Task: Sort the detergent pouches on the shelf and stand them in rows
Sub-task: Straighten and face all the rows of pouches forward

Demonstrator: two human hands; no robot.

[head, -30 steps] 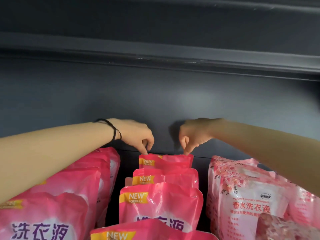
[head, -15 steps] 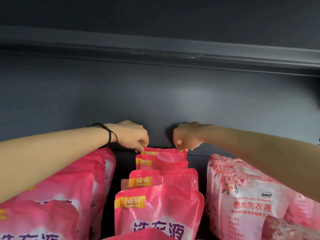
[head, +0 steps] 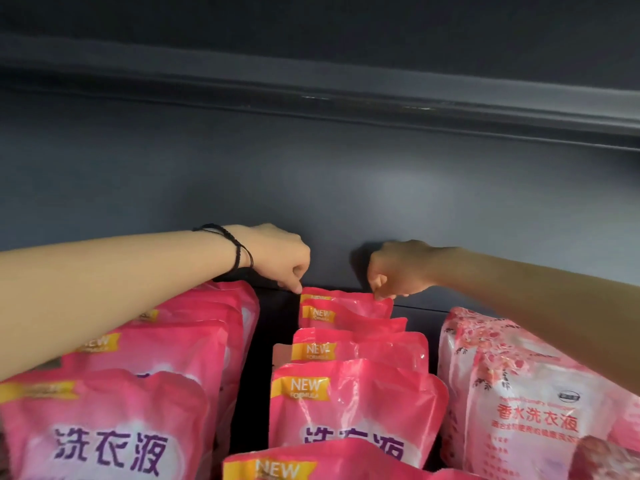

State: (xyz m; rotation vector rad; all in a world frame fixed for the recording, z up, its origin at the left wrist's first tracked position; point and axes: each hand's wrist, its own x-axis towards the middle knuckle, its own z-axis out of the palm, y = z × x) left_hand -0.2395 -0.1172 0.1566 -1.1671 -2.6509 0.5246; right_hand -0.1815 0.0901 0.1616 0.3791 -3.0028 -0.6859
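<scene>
Both hands have slid further into the shelf (head: 254,358) over the last second. They've taken the rear pouch (head: 346,304) with them, so it now stands almost against the back wall (head: 311,174), and another pouch top shows just in front of it.

Right now the left hand (head: 280,261) has its fingers (head: 294,284) curled down onto the pouch's top left corner. The right hand (head: 398,268) is pinching the top right corner. The rear pouch is at the very back of the middle row (head: 356,400), upright as far as I can see. The left row (head: 194,327) is on one side, the floral pouches (head: 519,393) are on the other, and there are dark gaps between the rows.

What could go wrong: these bags look soft and floppy. If both corners get let go before the base is flat, I'd guess it slumps forward onto the one in front or sags sideways into the gap. The forearms are also right over the side rows (the left one is basically lying on those tops), so pulling back carelessly could knock them over.

Hard to tell: the pouch's base and the shelf under it are hidden by the bags in front. I can't see whether the left thumb is really clamping or the fingertip is just touching. The right hand is in shadow. The nearest pouches are cut off at the bottom edge.
</scene>
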